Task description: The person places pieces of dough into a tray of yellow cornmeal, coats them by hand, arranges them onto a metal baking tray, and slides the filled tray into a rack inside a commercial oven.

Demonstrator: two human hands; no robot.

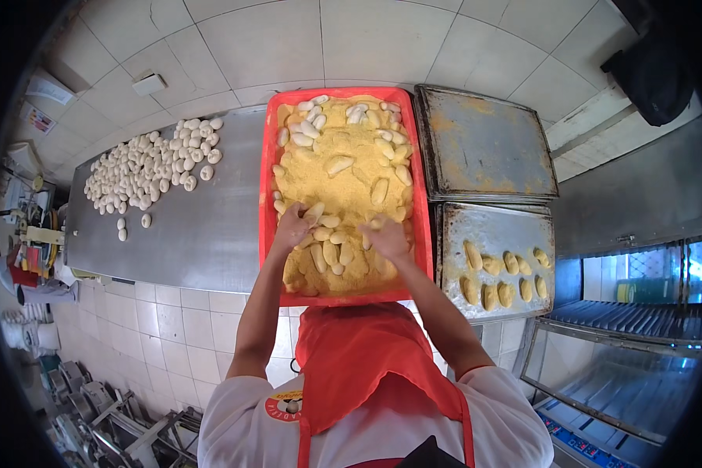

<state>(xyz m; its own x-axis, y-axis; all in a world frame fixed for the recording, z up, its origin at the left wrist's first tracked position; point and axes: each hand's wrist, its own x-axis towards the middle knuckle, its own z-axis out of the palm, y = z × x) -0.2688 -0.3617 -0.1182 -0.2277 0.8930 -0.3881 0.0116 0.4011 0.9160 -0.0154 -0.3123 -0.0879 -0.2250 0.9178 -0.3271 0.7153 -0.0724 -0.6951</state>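
Note:
A red plastic tub [267, 179] holds a deep bed of yellow meal [320, 171]. Oblong dough pieces lie in it, some white and bare, others dusted yellow. Toward the tub's left side, my left hand [292, 228] has its fingers closed on a pale dough piece [314, 211]. On the other side my right hand [387, 236] is curled low over the meal, fingers bent around a dough piece [366, 241] that is partly hidden. Between both hands several coated dough pieces [331, 253] lie close together. White dough pieces [306, 129] rest at the far end.
Many round white dough balls [156, 160] sit on the steel table [210, 253] at left. To the right, a baking tray [452, 222] bears rows of coated dough pieces [505, 294]. Behind it is a stack of stained trays [483, 144]. A metal rack [624, 331] stands far right.

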